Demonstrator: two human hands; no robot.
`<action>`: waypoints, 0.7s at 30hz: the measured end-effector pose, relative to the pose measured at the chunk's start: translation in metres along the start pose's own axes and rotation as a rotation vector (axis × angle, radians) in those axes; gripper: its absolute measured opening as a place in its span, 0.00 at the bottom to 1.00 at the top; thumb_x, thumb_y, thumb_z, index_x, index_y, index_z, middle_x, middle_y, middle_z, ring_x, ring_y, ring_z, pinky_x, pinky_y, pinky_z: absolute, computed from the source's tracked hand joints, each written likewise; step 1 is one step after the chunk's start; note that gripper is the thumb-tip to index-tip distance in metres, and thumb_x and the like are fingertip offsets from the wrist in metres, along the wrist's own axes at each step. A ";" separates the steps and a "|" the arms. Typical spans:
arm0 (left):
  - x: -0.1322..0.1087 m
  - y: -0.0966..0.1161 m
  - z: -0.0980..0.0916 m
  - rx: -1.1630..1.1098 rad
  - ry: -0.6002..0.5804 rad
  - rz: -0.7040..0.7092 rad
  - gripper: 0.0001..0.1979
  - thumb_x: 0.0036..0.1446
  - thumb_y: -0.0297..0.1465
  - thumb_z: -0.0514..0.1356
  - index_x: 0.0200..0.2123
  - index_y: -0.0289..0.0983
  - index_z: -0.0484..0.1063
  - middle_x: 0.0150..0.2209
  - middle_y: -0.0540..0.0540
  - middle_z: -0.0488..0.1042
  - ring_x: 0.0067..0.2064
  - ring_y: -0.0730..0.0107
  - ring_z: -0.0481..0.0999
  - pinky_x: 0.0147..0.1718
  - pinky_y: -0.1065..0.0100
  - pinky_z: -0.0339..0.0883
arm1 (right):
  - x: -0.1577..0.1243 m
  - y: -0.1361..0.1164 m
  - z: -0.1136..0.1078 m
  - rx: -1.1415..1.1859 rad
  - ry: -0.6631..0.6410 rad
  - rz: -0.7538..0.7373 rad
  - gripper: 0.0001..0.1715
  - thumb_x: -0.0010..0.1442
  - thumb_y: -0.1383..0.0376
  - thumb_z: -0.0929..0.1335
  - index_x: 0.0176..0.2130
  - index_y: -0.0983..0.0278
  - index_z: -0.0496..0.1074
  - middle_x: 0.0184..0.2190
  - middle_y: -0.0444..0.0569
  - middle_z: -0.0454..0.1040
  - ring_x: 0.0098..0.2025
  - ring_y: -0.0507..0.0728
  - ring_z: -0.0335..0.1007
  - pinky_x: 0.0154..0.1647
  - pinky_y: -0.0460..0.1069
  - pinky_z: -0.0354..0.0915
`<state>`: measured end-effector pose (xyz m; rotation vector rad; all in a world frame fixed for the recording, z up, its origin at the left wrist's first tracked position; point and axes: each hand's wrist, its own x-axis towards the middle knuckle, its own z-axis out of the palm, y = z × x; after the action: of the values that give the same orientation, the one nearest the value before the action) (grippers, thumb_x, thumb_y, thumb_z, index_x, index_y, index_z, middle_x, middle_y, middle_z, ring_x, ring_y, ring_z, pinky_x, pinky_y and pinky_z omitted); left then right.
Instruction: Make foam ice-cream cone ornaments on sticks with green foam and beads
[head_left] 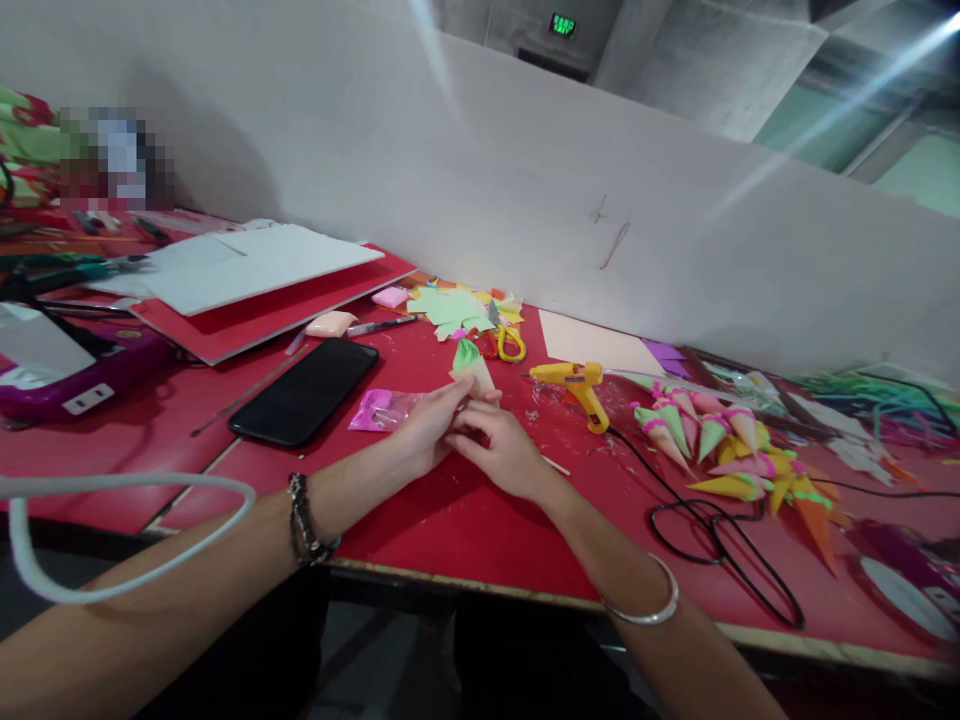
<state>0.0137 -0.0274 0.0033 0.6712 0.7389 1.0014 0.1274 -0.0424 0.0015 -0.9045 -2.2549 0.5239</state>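
Note:
Both hands meet over the middle of the red table, around a small pale peach paper cone [482, 377]. Light green pleated paper [466, 354] with a pink tip shows at its far end. My left hand [429, 428] grips the cone, thumb laid along its side. Curled against it from the right, the fingers of my right hand [504, 447] are also closed on the cone; their tips are partly hidden. Just left of the hands lies a pink plastic packet [381, 411]. A yellow glue gun [576, 385] rests on the table to the right.
A black phone [306, 392] lies at left, below white boards [262, 262]. Yellow-handled scissors [511, 344] and green paper pieces [450, 308] are behind the hands. Finished paper cones [712, 430] pile up at right beside a black cord [712, 535]. A white cable loop [247, 500] crosses the left foreground.

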 end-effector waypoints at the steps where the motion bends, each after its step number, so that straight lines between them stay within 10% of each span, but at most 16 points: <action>1: 0.000 0.001 0.000 0.013 0.009 0.006 0.10 0.53 0.32 0.54 0.23 0.33 0.66 0.25 0.49 0.71 0.25 0.76 0.70 0.22 0.76 0.61 | 0.000 -0.001 0.001 0.048 -0.015 -0.006 0.04 0.54 0.69 0.62 0.29 0.65 0.66 0.32 0.46 0.68 0.36 0.51 0.62 0.39 0.45 0.59; 12: 0.007 0.001 -0.008 -0.025 0.005 0.054 0.09 0.52 0.32 0.54 0.23 0.34 0.65 0.18 0.52 0.64 0.18 0.78 0.64 0.12 0.77 0.53 | -0.001 0.002 0.000 0.708 0.101 0.271 0.03 0.50 0.67 0.66 0.29 0.64 0.65 0.25 0.41 0.67 0.26 0.47 0.65 0.32 0.45 0.62; 21: 0.004 0.007 -0.005 -0.032 -0.113 0.105 0.13 0.53 0.32 0.53 0.19 0.32 0.65 0.16 0.51 0.65 0.19 0.80 0.63 0.20 0.77 0.59 | 0.000 0.005 -0.006 0.783 0.261 0.287 0.08 0.53 0.62 0.64 0.28 0.64 0.67 0.21 0.41 0.69 0.19 0.45 0.63 0.23 0.42 0.61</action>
<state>0.0075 -0.0205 0.0046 0.7389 0.5922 1.0602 0.1340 -0.0383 0.0022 -0.8076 -1.4824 1.2262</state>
